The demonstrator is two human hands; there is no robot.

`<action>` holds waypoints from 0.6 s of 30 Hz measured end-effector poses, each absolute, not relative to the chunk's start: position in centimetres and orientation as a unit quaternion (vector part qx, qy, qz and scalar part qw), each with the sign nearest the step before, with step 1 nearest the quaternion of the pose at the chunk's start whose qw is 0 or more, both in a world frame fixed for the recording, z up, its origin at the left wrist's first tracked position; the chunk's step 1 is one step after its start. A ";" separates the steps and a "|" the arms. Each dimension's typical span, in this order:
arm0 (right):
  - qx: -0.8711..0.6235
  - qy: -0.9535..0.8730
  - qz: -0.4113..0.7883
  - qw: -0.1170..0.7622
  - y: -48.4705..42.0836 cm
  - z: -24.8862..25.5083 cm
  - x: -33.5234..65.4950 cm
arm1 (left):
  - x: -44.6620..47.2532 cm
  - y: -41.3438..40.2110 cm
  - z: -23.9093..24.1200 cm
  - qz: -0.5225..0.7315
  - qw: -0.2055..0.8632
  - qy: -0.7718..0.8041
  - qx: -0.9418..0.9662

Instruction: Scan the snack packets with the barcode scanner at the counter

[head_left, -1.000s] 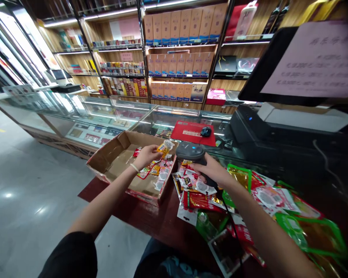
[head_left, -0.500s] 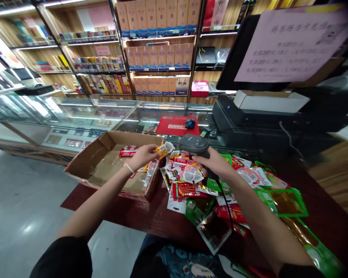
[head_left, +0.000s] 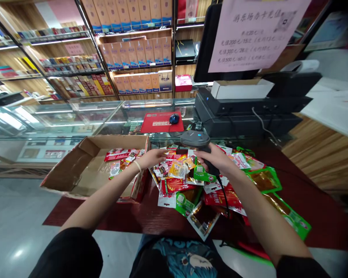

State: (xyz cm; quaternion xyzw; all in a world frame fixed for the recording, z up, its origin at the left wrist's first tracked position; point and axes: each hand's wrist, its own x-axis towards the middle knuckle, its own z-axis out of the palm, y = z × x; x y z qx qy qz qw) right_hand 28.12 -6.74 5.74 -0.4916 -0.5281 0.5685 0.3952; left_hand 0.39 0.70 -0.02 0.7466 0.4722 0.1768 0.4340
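Note:
My right hand (head_left: 216, 160) is closed around the handle of a black barcode scanner (head_left: 195, 138), held over a heap of snack packets (head_left: 208, 193) on the dark red table. The scanner's cable (head_left: 224, 197) trails back across the heap. My left hand (head_left: 153, 158) reaches over the near corner of an open cardboard box (head_left: 75, 175), its fingers stretched out to a red packet (head_left: 171, 156) at the edge of the heap. A small yellow packet (head_left: 177, 168) lies just below the fingers. Several packets (head_left: 118, 155) lie inside the box.
Behind the heap runs a glass counter with a red mouse pad (head_left: 158, 122) and a mouse (head_left: 174, 118). A black till unit (head_left: 237, 116) and a screen with a pink paper notice (head_left: 255, 33) stand at the right. Shelves of boxed goods (head_left: 139, 50) fill the back wall.
My left hand has moved from above the box, where it held a yellow packet, over to the heap. My view has swung right. The scanner stays in my right hand.

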 end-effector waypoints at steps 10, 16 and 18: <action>-0.489 -0.552 0.565 0.370 -6.1 5.8 26.4 | -5.0 -0.7 2.8 0.288 0.474 0.507 0.660; -0.478 -0.592 0.557 0.333 -4.8 5.5 23.8 | -10.8 -1.1 3.3 0.331 0.428 0.560 0.628; -0.477 -0.599 0.556 0.325 -4.2 5.4 22.6 | -12.7 -1.0 2.8 0.322 0.408 0.581 0.626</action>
